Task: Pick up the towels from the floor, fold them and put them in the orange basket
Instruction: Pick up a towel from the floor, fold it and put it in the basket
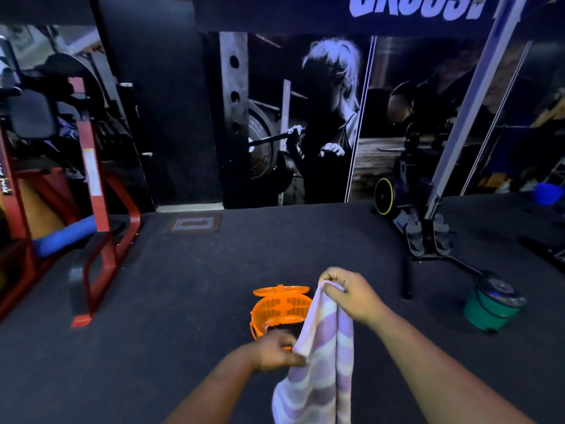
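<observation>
Head view: the towel (321, 356), striped pale lilac and white, hangs in the air just in front of the basket (276, 310) and partly covers its right side. The right hand (348, 293) pinches the towel's top edge, above and right of the basket, its grip clenched on the cloth. The left hand (276, 351) pinches a lower edge of the towel, just on the near side of the basket, its grip also closed on the fabric. The towel falls in two long hanging panels below the hands and runs out of the bottom of the picture, so its lower end cannot be seen.

The basket stands on the dark floor (183, 286) with its lid (281, 290) tipped open at the far side. Something dark lies inside, but what it is cannot be told. A green bin (492, 307) sits well to the right of the basket, and a red frame (101, 209) stands well to its left.

The step in hand looks like folding: the towel is off the floor, draped lengthwise, not yet a compact bundle. The next move probably calls for bringing the two held edges together, halving the long drop again so it fits the narrow mouth, then lowering it into the basket. No other towel shows on the floor near the basket.
</observation>
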Motion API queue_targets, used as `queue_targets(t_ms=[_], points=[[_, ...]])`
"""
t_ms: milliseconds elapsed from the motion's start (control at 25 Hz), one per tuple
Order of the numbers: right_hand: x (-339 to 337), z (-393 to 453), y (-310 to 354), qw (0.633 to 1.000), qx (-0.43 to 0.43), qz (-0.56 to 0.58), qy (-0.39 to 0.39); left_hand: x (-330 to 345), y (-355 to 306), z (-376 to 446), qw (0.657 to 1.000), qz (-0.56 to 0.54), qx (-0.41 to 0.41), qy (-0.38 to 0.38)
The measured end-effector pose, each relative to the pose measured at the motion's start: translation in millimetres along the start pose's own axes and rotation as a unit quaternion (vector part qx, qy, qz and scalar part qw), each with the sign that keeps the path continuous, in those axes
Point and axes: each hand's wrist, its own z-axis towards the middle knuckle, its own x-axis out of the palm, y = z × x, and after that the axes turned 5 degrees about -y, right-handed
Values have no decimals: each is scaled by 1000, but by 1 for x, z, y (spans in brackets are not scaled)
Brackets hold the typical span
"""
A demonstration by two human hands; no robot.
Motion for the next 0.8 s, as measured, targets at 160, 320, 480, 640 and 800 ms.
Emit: queue_targets(t_ms=[160,320,480,640,800], points=[[-27,67,-57,985,71,-1,-159,-37,47,48,979,193,-63,-27],[-37,114,-125,964,173,-101,-173,-81,56,89,973,155,-84,-147],[-4,163,-149,977,78,-200,2,-121,16,137,946,-58,-48,-317],[54,194,-114,970,-52,-148,184,-143,-28,166,964,-38,1,-263],[67,219,-108,985,-60,-100,123,-166,-3,160,967,148,-72,-193]])
